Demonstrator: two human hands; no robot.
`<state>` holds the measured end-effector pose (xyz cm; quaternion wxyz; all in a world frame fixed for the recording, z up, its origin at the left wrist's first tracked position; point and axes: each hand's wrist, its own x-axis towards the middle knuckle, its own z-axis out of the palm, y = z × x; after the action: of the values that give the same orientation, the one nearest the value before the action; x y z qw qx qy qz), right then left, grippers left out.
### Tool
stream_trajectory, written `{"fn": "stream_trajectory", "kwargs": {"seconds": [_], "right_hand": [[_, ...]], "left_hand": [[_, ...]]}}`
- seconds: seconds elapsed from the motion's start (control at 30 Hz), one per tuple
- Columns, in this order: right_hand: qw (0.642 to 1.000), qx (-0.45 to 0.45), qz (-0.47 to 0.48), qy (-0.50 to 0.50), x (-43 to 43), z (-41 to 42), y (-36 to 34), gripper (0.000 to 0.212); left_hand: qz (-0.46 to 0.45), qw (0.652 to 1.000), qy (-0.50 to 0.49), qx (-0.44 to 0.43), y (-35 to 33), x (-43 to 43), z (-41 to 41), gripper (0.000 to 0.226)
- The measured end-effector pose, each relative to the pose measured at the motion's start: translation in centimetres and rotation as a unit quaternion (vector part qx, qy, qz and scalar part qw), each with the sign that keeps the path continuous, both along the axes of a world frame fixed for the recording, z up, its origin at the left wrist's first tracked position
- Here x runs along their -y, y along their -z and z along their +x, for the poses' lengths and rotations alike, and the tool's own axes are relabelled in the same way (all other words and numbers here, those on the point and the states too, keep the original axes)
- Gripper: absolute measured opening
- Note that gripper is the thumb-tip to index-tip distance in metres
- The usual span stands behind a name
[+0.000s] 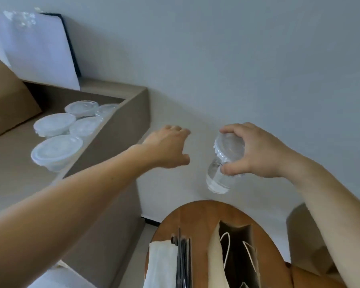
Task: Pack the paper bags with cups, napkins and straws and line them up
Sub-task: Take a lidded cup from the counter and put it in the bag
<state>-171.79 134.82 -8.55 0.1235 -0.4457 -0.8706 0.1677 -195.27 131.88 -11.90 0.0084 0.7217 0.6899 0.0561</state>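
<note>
My right hand [256,150] grips a clear lidded plastic cup [223,165] by its top, holding it tilted in the air above the round wooden table [187,219]. An open brown paper bag [235,256] with white cord handles stands on that table below the cup. Beside the bag lie white napkins [160,265] and a bundle of dark straws [183,260]. My left hand [167,148] reaches forward to the left of the cup, fingers loosely bent, holding nothing. Several more lidded clear cups [56,150] stand on the grey shelf at the left.
The grey shelf [121,117] has a raised edge along its right side. A brown cardboard piece [6,100] and a white sheet [33,48] lean at the far left. A plain wall fills the back. Another brown bag [308,242] stands lower right.
</note>
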Motion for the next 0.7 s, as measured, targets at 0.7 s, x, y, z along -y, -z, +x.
{"fn": "stream_trajectory", "kwargs": {"seconds": [0.7], "right_hand": [[0.992,0.113,-0.053,0.001,1.0,7.7,23.6,0.093]], "left_hand": [[-0.356,0.824,-0.244,0.367,28.9,6.2,15.7,0.026]]}}
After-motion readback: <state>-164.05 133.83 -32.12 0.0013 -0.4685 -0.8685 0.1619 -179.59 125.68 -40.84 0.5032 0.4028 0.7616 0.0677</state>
